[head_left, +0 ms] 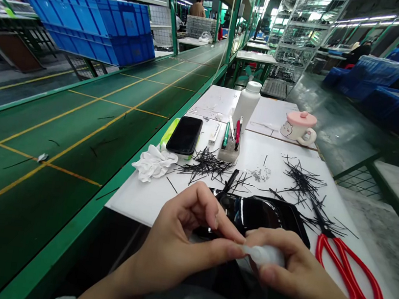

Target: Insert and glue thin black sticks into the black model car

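My right hand [284, 260] is wrapped around a small white squeeze bottle [269, 255], its narrow nozzle pointing left. At the nozzle's tip, the thumb and forefinger of my left hand [196, 228] are pinched together; whether a cap is between them I cannot tell. Just behind both hands a glossy black plastic shell [264, 215] lies on the white table [150, 204], partly covered by my fingers. Black strips like cut cable ties [210, 165] lie in a pile beyond it, with another pile to the right. Red-handled scissors [351, 272] rest beside my right hand.
Left of the table runs a green conveyor belt [147, 97]. On the table are a crumpled white cloth [155, 164], a phone [184, 135], a pen holder [228, 152], a white bottle [247, 102] and a pink-lidded mug [299, 128]. Blue crates [90, 25] stand across the belt.
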`<state>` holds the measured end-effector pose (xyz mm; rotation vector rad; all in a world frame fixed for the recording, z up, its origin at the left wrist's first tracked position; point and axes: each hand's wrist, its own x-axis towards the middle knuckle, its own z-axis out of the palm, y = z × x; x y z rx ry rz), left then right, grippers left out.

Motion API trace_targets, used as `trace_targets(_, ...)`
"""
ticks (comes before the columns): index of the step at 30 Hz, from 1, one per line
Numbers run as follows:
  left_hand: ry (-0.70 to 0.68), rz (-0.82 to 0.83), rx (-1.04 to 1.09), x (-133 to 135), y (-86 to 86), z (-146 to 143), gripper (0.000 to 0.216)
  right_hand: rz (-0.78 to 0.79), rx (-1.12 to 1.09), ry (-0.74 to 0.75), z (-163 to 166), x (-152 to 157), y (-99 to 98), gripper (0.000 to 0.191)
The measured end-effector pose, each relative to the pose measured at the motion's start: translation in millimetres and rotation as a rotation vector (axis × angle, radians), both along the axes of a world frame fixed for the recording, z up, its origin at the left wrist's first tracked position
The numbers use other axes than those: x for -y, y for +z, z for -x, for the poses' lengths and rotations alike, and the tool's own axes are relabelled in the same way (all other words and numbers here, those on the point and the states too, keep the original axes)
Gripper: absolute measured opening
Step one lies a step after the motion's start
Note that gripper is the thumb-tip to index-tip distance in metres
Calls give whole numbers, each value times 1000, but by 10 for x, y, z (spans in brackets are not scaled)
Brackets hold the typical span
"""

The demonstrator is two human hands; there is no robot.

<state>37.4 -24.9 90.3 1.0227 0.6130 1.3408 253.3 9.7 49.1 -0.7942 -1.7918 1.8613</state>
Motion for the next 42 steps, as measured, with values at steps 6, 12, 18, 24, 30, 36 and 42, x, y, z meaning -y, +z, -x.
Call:
trace_targets(6,3,2,-11,-20,26,-2,44,-10,6,-7,19,1,3,39)
trace_targets(12,16,32,-30,-14,30,12,48,-20,37,-5,25,-16,37,41)
trace_targets(18,-10,59,-81,-25,44,65,39,-52,117,-73,-29,-22,94,45)
trace_targets(24,-92,95,-122,-69,50,122,35,-79,185,-78,-65,-32,195,42)
trace_targets(30,-160,109,-186,-141,42,162,39,-149,283,-112,-113,-11,140,39)
trace_targets(36,-180,147,-169,-174,9,169,41,-206,287,-93,-115,-7,157,33)
trace_targets(42,-203,174,-171,-195,-32,141,43,-354,292,-127,-123,-9,192,21)
